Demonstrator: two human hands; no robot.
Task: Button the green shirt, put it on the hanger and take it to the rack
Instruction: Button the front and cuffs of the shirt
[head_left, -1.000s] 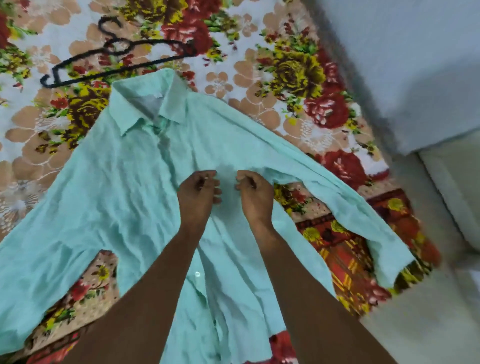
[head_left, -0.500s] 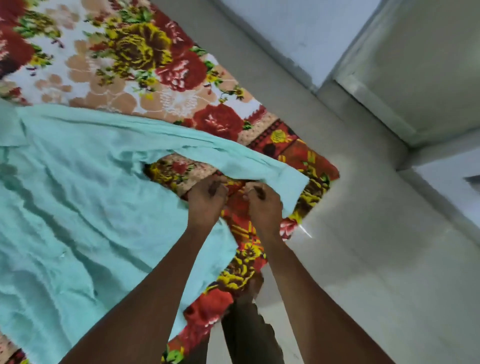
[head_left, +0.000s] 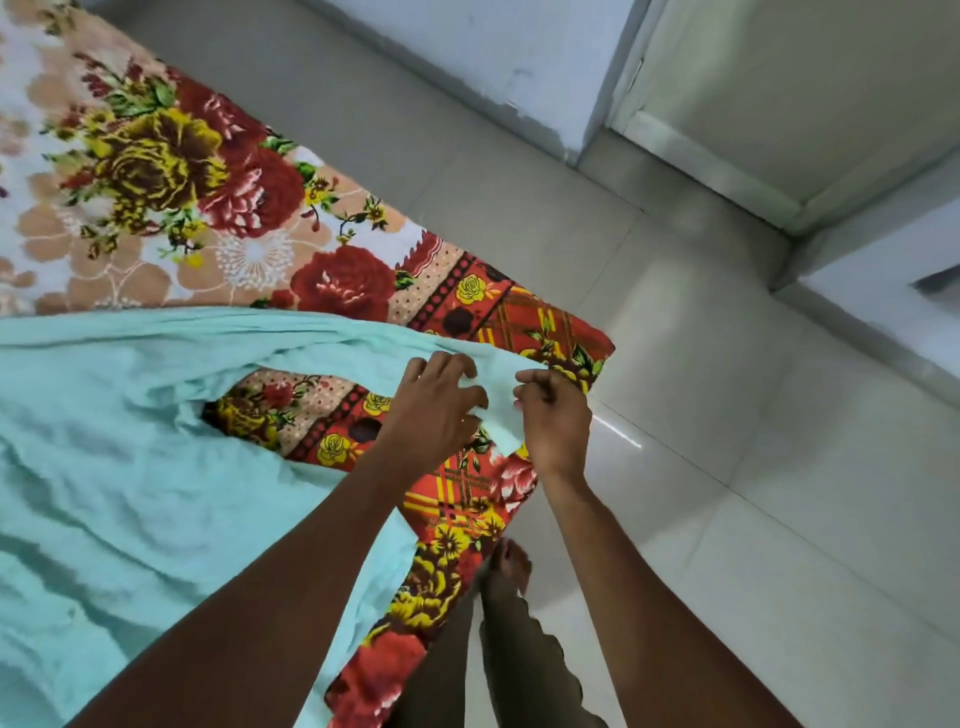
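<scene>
Pale floor tiles (head_left: 727, 415) and a white wall (head_left: 467, 47) framed a bed covered with a flowered sheet (head_left: 171, 176). On that sheet lay the green shirt (head_left: 114, 457), spread over the near left part of the bed, with one sleeve (head_left: 291, 338) stretched to the right toward the bed's corner. At the sleeve's cuff end, the left hand (head_left: 431, 415) pinched the fabric between curled fingers and thumb. Just beside it, the right hand (head_left: 558, 421) gripped the same cuff, fingers curled round its edge. Below the hands, near the bed's edge, a bare foot (head_left: 511, 564) and a dark trouser leg (head_left: 514, 649) stood on the tiles.
</scene>
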